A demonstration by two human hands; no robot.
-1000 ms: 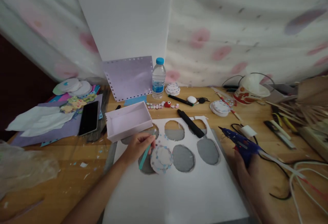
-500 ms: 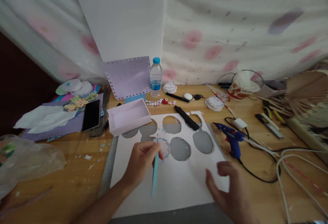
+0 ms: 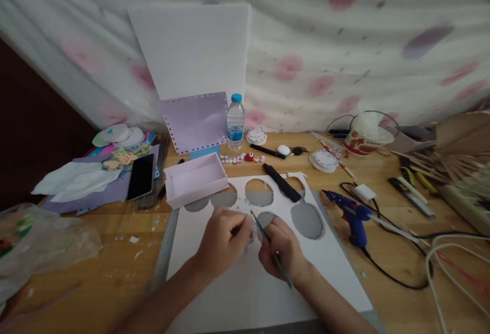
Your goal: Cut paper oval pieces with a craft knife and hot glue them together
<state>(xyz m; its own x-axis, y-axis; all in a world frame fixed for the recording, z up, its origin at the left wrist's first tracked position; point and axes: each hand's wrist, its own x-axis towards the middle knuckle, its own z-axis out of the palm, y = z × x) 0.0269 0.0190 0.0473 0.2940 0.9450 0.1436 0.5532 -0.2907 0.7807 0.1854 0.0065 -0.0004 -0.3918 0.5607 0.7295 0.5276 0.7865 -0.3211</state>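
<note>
While the right hand (image 3: 282,247) grips a green strip (image 3: 284,272) over the white sheet (image 3: 237,296), the left hand (image 3: 224,237) curls alongside, its hold unclear; a black tool (image 3: 281,182) and pale box (image 3: 197,183) overlap the sheet's far side.

The sheet (image 3: 245,296) lies on the mat (image 3: 167,239) on the table (image 3: 115,283); over the sheet, the strip (image 3: 284,271) is in the right hand (image 3: 281,247); the box (image 3: 199,192) sits at the sheet's back left; the phone (image 3: 141,176) lies left of the box; the bottle (image 3: 235,125) stands behind, before the board (image 3: 195,48); the glue gun (image 3: 354,214) lies right of the mat; the tub (image 3: 363,144) sits behind the gun.
</note>
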